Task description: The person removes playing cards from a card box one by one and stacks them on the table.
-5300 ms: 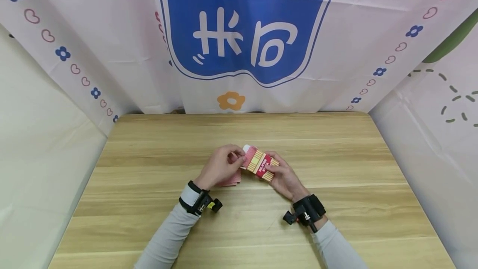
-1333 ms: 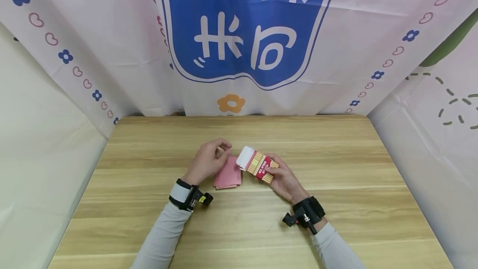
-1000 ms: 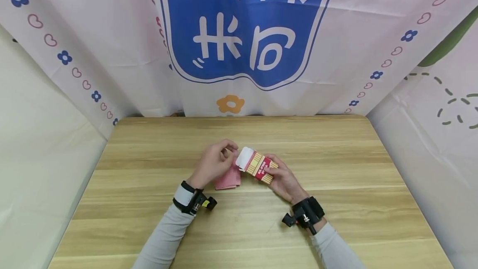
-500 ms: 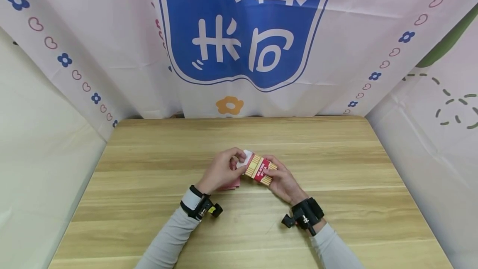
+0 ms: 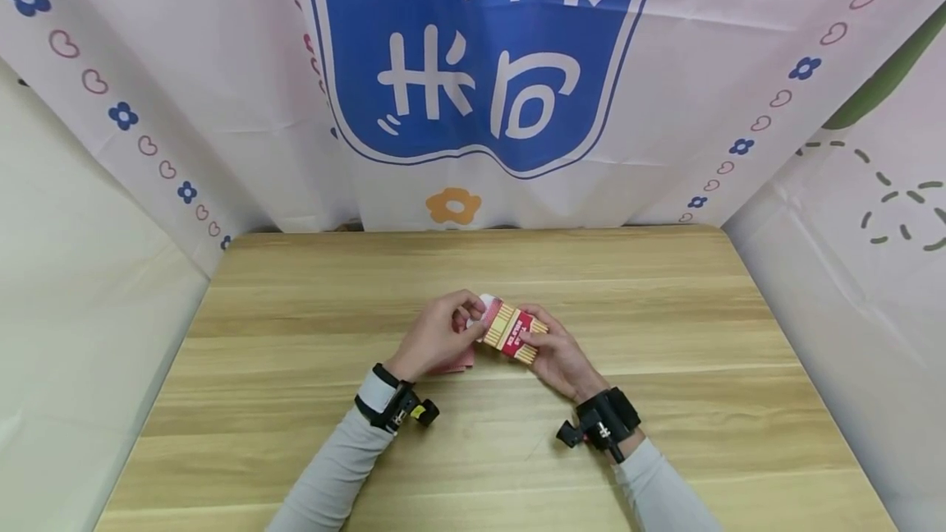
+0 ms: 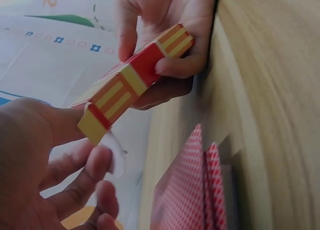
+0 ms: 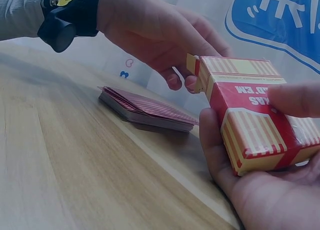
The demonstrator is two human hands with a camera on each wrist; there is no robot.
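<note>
My right hand (image 5: 565, 358) grips a red-and-yellow playing card box (image 5: 512, 333), thumb on its printed face. The open end faces my left hand (image 5: 436, 337), and a white flap (image 6: 116, 152) hangs from it in the left wrist view. In the head view, a red-patterned playing card (image 5: 491, 310) shows at the box mouth, with my left thumb and fingertips around its edge. The left wrist view hides most of this card. Below my left hand, a slightly uneven stack of red-backed cards (image 7: 150, 109) lies on the table, partly covered in the head view.
The wooden table (image 5: 650, 302) spreads out around both hands. A white cloth with a blue emblem (image 5: 480, 64) hangs along its far edge. Pale cloth walls (image 5: 89, 310) stand at both sides. Each wrist wears a black camera strap (image 5: 609, 421).
My left hand has moved from over the card stack, up and right to the box mouth. A red-patterned card now shows over the white flap. My right hand keeps holding the box nearly in place.
</note>
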